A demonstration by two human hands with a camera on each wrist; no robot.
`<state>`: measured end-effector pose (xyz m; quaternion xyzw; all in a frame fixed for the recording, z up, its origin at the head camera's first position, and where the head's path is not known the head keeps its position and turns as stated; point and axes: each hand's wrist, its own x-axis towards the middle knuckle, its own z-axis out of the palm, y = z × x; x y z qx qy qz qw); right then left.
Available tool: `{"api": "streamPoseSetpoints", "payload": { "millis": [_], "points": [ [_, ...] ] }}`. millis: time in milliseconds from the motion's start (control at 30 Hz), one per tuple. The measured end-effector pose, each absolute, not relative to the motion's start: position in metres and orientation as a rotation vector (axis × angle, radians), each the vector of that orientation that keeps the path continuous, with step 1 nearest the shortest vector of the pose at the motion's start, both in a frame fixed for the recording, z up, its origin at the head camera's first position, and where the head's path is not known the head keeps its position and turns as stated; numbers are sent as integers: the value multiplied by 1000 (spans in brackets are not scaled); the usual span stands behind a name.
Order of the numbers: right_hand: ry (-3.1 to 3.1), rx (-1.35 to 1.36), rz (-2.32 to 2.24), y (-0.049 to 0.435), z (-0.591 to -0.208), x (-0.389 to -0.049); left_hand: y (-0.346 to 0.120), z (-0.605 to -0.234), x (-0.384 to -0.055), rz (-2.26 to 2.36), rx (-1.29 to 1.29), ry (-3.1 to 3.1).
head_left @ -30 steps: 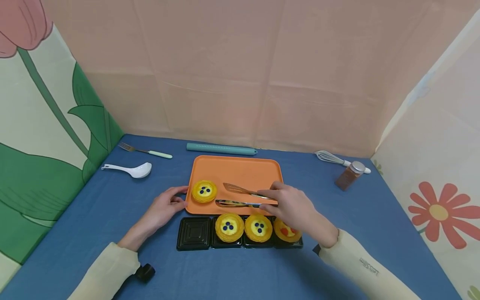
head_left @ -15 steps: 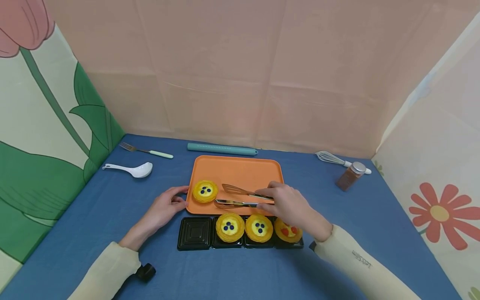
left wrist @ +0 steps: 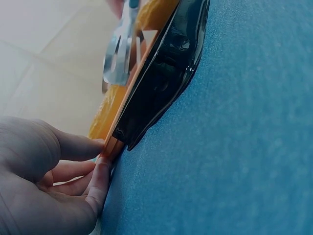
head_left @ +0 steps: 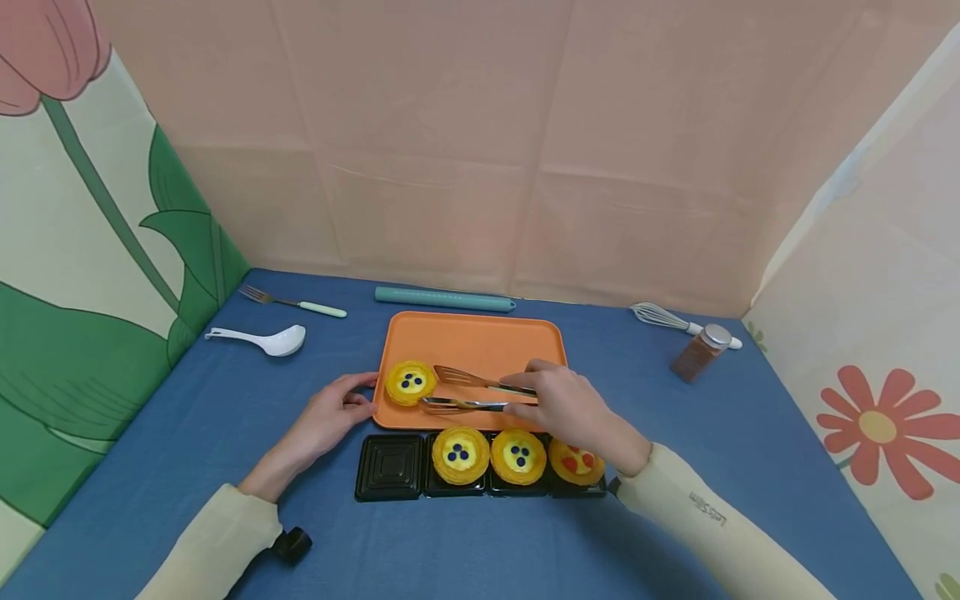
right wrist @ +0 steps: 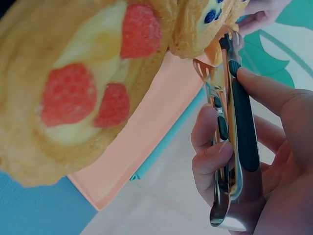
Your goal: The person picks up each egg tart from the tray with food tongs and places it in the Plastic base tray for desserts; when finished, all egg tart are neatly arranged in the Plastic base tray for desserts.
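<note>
My right hand (head_left: pixel 567 410) grips metal tongs (right wrist: pixel 244 125) with dark grip pads, its thumb and fingers on the two arms. The slotted tips are spread and point left, close to the right side of an egg tart (head_left: pixel 410 383) with blueberries. That tart lies on the left part of an orange tray (head_left: pixel 487 337). With thumb and fingers, my left hand (head_left: pixel 327 419) pinches the tray's left edge. In front sits a black box (head_left: pixel 390 468) with its leftmost compartment bare. Its other compartments hold two blueberry tarts (head_left: pixel 460 456) and a strawberry tart (right wrist: pixel 88 93).
A teal rolling pin (head_left: pixel 444 298) lies behind the tray. To the left are a fork (head_left: pixel 321 308) and a white ladle (head_left: pixel 281 341). A whisk (head_left: pixel 660 316) and a brown-filled shaker jar (head_left: pixel 699 353) are at the right. Fabric walls stand around the table.
My right hand has moved left with the tongs, bringing their spread tips up to the tart on the tray. The left hand stays at the tray's edge.
</note>
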<state>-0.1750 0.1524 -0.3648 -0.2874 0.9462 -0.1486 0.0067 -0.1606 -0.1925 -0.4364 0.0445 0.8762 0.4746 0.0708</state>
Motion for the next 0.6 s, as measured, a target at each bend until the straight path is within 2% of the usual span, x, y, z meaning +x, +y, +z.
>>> {"api": "streamPoseSetpoints", "payload": {
  "millis": [600],
  "points": [
    [2963,-976,-456,147,-367,-176,-193,-437,-162,1431,135,2635]
  ]
}}
